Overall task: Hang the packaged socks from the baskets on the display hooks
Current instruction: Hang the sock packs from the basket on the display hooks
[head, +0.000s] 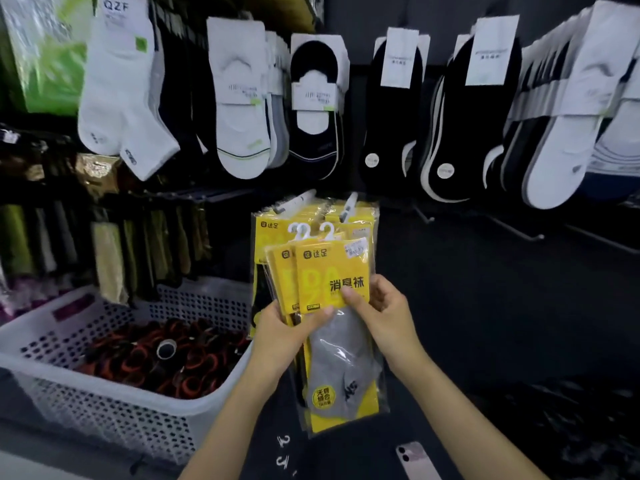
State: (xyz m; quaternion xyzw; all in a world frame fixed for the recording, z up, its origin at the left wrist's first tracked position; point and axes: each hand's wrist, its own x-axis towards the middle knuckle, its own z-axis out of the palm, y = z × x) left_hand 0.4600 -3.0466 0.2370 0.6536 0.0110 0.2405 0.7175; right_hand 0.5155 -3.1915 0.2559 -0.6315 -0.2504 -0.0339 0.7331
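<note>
While I hold them up before the display, the yellow sock packs [330,282] sit at the centre of my head view, slightly fanned. I count three white hanger tops [327,230] poking up at their 12 o'clock, so at least three packs, the front one showing a grey sock through clear film. My left hand [287,329] grasps the stack from its 8 o'clock side, thumb laid across the front. My right hand [382,306] pinches the front pack from 3 o'clock, thumb on the yellow card, fingers tucked behind.

Just behind the stack, toward 11 o'clock, more hung packs [265,237] of the same yellow kind are on the wall; how many, I cannot tell. At 8 o'clock stands one white perforated basket [114,407] holding rolled black-and-orange socks [194,362], too jumbled to count.

Across 12 o'clock runs a row of hanging socks [239,98] in six bunches: from the left white, white, black, black, black, white. Between 2 and 3 o'clock at least two bare display hooks [424,216] jut from the dark wall.

At 6 o'clock two loose white hangers [284,443] lie on the dark surface [346,455], and at 5 o'clock lies one pink phone [415,459], back upward
</note>
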